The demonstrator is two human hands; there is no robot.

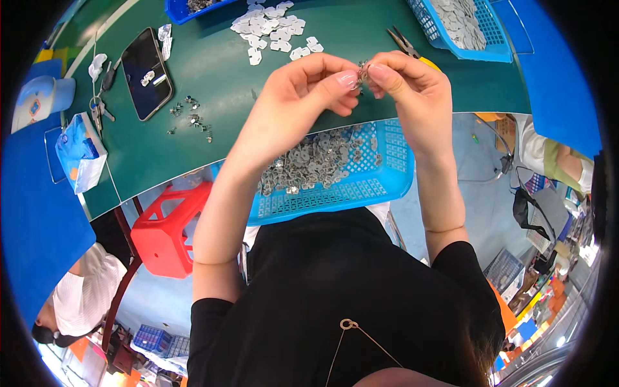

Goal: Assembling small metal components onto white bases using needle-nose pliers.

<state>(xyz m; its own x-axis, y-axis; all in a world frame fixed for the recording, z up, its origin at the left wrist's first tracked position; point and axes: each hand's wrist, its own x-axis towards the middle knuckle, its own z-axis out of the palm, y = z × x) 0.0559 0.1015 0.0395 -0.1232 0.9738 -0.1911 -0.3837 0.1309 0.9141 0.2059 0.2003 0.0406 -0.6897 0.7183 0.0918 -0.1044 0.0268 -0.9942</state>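
Observation:
Above the near edge of a green table [213,138], my left hand [293,97] and my right hand [419,90] meet fingertip to fingertip. Both are pinched on a small metal part [362,69]; the fingers cover most of it, so its exact kind cannot be made out. Under my forearms, at my lap, sits a light-blue basket [393,161] with many small round metal pieces [316,158] in it. Beyond my hands lies a loose pile of flat, notched whitish plates [267,27]. A small scatter of shiny metal parts [195,120] rests left of my left hand.
Pliers [404,44] with a yellow handle lie just beyond my right hand. Another blue basket [496,45] of flat discs stands far right. At left are a phone [145,87], keys [98,111] and a tissue pack [80,153]. A red stool [164,235] stands below the table.

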